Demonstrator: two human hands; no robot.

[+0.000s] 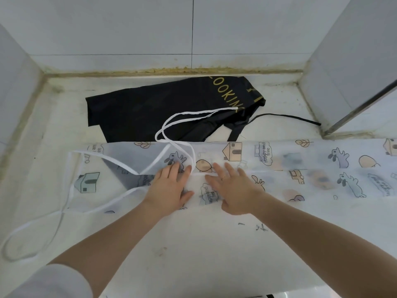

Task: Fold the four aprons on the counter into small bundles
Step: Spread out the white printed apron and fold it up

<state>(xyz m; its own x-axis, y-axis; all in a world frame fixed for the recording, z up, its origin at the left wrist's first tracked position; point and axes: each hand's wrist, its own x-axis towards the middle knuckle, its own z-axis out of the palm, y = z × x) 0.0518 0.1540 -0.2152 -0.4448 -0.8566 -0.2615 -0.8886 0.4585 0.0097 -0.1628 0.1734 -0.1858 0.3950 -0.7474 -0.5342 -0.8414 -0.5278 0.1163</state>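
Note:
A translucent white apron (300,166) printed with houses, rabbits and balloons lies folded into a long strip across the counter. My left hand (169,186) and my right hand (234,188) press flat on its middle, side by side, fingers straight. Its white straps (180,119) loop up over a black apron (150,108) with gold lettering that lies behind, partly folded. Another white strap (32,229) trails in a loop at the left.
The white counter (204,250) sits in a tiled alcove, with walls at the left, back and right. A black strap (290,117) runs toward a metal-edged corner (356,110) at the right. The counter's front edge is near the bottom.

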